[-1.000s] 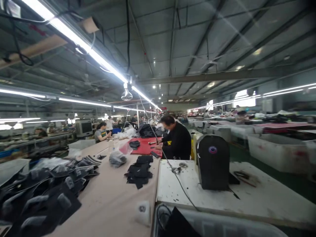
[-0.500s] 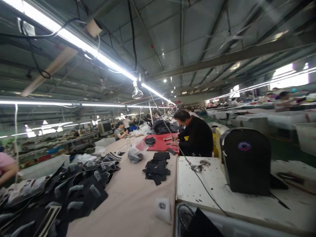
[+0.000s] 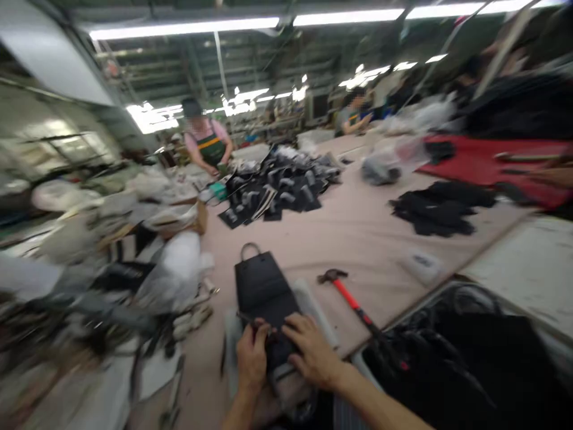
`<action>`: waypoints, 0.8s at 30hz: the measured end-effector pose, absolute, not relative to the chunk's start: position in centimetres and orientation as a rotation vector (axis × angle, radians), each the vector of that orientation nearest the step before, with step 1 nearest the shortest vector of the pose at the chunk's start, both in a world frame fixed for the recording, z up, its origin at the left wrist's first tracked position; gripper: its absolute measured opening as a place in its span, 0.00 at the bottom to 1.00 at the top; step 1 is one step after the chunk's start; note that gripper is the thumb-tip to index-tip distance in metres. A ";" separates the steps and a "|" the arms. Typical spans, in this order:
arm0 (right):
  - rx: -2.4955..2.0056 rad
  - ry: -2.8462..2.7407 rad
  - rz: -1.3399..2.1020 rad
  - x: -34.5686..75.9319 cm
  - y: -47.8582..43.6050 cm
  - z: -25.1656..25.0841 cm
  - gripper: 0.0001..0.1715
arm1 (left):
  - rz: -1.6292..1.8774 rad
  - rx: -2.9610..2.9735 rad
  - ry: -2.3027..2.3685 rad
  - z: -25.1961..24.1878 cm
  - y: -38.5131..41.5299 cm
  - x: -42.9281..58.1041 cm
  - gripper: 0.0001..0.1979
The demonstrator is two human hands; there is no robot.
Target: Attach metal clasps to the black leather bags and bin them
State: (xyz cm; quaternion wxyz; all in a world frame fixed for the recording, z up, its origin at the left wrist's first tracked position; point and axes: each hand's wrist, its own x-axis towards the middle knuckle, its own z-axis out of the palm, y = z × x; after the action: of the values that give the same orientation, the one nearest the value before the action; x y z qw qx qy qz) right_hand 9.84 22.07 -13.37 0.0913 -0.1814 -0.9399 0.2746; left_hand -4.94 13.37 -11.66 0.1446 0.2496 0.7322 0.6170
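Note:
A flat black leather-like bag (image 3: pixel 262 283) with a loop handle at its far end lies in front of me on a pale, semi-clear pad (image 3: pixel 313 307). My left hand (image 3: pixel 252 358) is at the bag's left edge, thumb and fingers pinched together. Something thin and dark shows at those fingertips, too blurred to name. Across the bag's right side rests my right hand (image 3: pixel 313 353), fingers spread and lying on the black surface. To the right of the pad lies a claw hammer (image 3: pixel 353 304) with a red and black handle, touched by neither hand.
Plastic-wrapped pieces and clutter (image 3: pixel 174 269) cover the left side. Black pieces (image 3: pixel 286 185) are heaped farther back, near a person in a pink top (image 3: pixel 206 143). A bin of black material (image 3: pixel 470 358) stands at right. Dark cut pieces (image 3: pixel 443 206) lie beside a red sheet (image 3: pixel 487 167).
The view has swung down and left from the ceiling and the long table. Both my hands, the black bag and the hammer now show; they were out of view before.

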 end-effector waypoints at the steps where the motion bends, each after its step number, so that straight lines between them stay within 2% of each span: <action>1: -0.539 -2.783 0.800 9.3 21.9 -14.6 0.37 | 1.859 0.537 2.104 -12.2 11.3 -6.0 0.28; 3: -0.488 -2.754 0.752 8.7 22.1 -16.6 0.34 | 1.974 0.375 1.955 -12.7 8.7 -8.4 0.27; 6: -0.429 -2.727 0.666 8.7 22.7 -18.1 0.31 | 1.769 0.464 2.154 -12.2 5.6 -12.1 0.19; 10: -0.404 -2.728 0.594 9.1 22.7 -18.4 0.31 | 0.965 0.548 2.721 -11.6 1.3 -16.1 0.09; 13: -0.405 -2.740 0.578 9.0 22.6 -18.5 0.31 | 0.384 0.575 2.821 -12.1 -0.6 -17.5 0.08; 15: -0.409 -2.744 0.582 8.9 22.6 -18.6 0.31 | 0.184 0.615 2.854 -12.7 -0.9 -17.4 0.08; 19: -0.430 -2.753 0.620 8.8 22.6 -18.3 0.31 | 0.110 0.730 2.977 -13.5 0.0 -15.8 0.12; 24: -0.456 -2.781 0.665 8.9 22.5 -16.9 0.31 | 0.267 0.855 2.759 -14.1 2.4 -15.0 0.10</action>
State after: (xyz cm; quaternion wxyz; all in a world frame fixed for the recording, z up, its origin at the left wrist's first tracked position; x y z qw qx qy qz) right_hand 8.90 22.52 -16.94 0.1226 -0.1563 -0.9532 0.2278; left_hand -14.97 2.36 -14.08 0.1203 0.2926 0.9442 0.0914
